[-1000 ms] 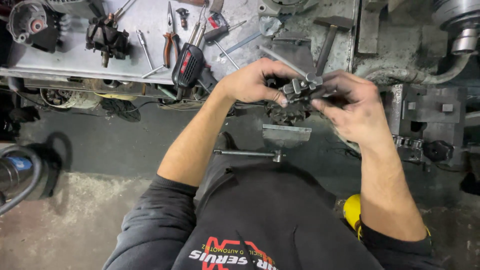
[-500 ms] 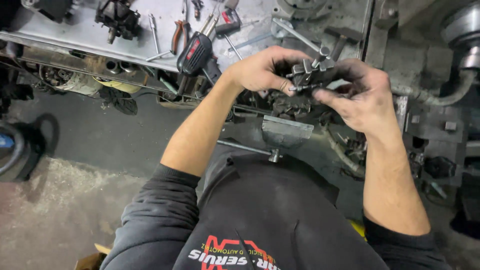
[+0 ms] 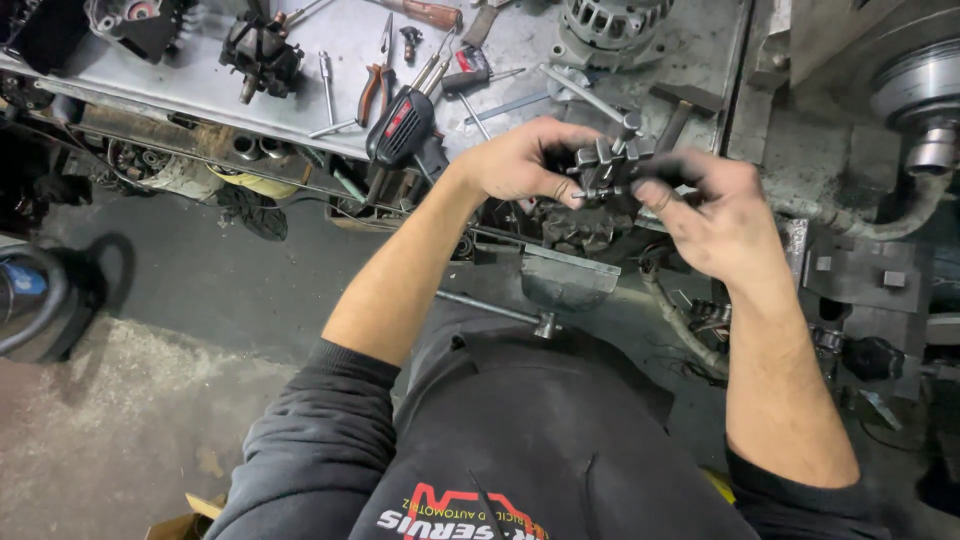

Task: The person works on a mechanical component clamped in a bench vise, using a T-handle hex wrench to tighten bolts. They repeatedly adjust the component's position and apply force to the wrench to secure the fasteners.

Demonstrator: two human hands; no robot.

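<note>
My left hand [image 3: 525, 160] and my right hand [image 3: 710, 210] meet at chest height over the bench edge. Between them they hold a small dark metal part [image 3: 605, 170] with several upright prongs or studs. The left fingers curl around its left side; the grimy right fingers pinch its right side. Directly beneath the part sits a bench vise [image 3: 570, 265] with its handle bar sticking out to the left. What the part's far side looks like is hidden by my fingers.
A metal workbench [image 3: 340, 110] carries pliers [image 3: 375, 80], screwdrivers, a black and red power tool [image 3: 400, 125], a dark motor part [image 3: 262, 50] and an alternator [image 3: 615, 20]. A lathe-like machine [image 3: 900, 110] stands right. A blue-black canister [image 3: 30, 300] sits on the concrete floor, left.
The view has shifted so the bench and hands sit slightly differently in frame. Both hands stay on the small part, with the fingers turning or adjusting it a little.
</note>
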